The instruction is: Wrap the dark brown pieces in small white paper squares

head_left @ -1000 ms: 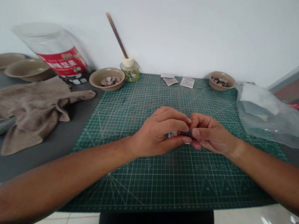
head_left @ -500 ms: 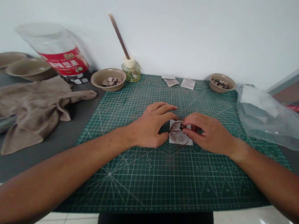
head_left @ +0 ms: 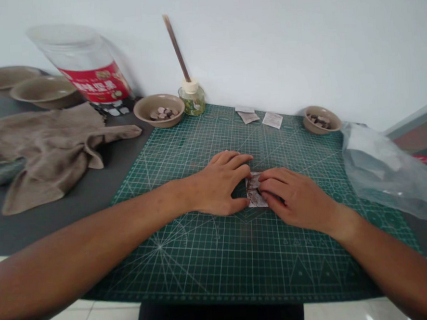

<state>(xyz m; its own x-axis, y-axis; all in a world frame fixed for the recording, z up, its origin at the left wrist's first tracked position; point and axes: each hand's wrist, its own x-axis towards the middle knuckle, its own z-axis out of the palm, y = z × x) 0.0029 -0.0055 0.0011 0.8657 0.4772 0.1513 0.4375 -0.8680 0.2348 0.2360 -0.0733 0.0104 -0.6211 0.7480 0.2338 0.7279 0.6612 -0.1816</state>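
Hands (head_left: pixel 220 186) with patterned square (head_left: pixel 254 193) between.

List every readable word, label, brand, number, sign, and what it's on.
None reads with certainty.
Red label on clear plastic jar: white Chinese characters, too blurred to quote.
Green gridded cutting mat: white triangle outlines; edge markings too small.
Any print on white square with brown marks, flat pale squares behind, or green-patterned glass bottle: too small or blurred.
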